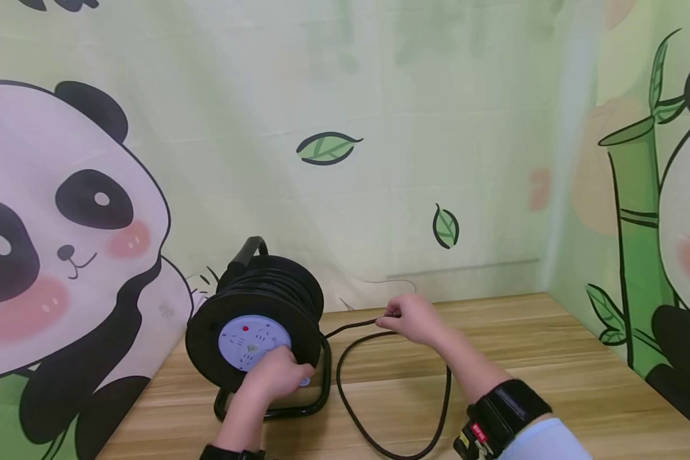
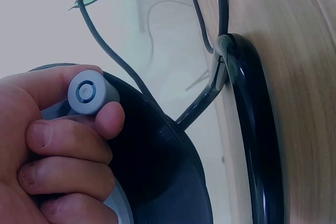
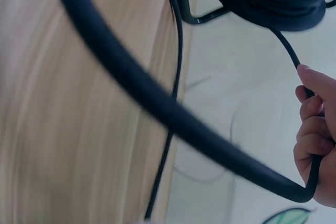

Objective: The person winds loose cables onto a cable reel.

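A black cable reel (image 1: 204, 342) with a pale socket plate (image 1: 236, 342) on its face stands on a tubular frame (image 1: 299, 412). My left hand (image 1: 273, 375) is at the lower right of the reel's face. Its thumb and fingers grip a round grey crank knob (image 2: 86, 95), as the left wrist view shows. To the right of the reel, my right hand (image 1: 416, 319) holds the black cable (image 1: 353, 418) with curled fingers. One stretch of cable runs from this hand to the drum; the rest hangs from it in a loop over the table.
The wooden table (image 1: 552, 383) reaches back to a fabric backdrop (image 1: 391, 191) printed with pandas and leaves. The reel's carry handle (image 1: 247, 252) rises at its top. A black band with a small device (image 1: 500, 415) is strapped round the right wrist.
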Demonstrator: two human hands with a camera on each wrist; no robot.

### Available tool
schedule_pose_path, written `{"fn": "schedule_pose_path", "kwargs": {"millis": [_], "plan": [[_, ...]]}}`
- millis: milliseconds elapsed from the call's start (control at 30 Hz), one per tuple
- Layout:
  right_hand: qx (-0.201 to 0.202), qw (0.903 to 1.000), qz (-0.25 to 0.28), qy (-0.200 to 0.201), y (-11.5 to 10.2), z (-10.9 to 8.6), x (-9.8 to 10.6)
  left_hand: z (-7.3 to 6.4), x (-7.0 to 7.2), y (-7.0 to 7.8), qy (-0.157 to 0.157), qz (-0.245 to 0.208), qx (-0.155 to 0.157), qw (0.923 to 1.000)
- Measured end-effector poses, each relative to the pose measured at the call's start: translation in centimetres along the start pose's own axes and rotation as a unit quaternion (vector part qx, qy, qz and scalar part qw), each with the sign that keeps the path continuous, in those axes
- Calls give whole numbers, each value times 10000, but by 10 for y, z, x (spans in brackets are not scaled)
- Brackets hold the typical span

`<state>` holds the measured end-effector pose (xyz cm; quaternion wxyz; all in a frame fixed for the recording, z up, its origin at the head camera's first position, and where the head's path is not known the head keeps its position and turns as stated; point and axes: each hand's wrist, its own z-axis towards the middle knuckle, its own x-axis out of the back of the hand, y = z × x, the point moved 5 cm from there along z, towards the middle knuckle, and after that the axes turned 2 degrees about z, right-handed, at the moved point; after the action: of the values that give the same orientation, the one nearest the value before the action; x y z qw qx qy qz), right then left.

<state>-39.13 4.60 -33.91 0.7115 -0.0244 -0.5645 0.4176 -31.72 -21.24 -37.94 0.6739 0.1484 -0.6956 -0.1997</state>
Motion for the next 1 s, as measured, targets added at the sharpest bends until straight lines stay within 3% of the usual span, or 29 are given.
{"fn": "schedule_pose_path", "kwargs": {"millis": [533, 733, 1000], "plan": [[-205, 9996, -130, 166, 47, -27, 65, 0, -1, 1, -44, -135, -35, 9999], [-460, 9977, -410, 281, 70, -40, 83, 0, -1, 1, -79, -151, -45, 9998], [-515, 9948, -692, 540, 93, -48, 112, 2, -1, -1, -65, -165, -12, 9998]]}}
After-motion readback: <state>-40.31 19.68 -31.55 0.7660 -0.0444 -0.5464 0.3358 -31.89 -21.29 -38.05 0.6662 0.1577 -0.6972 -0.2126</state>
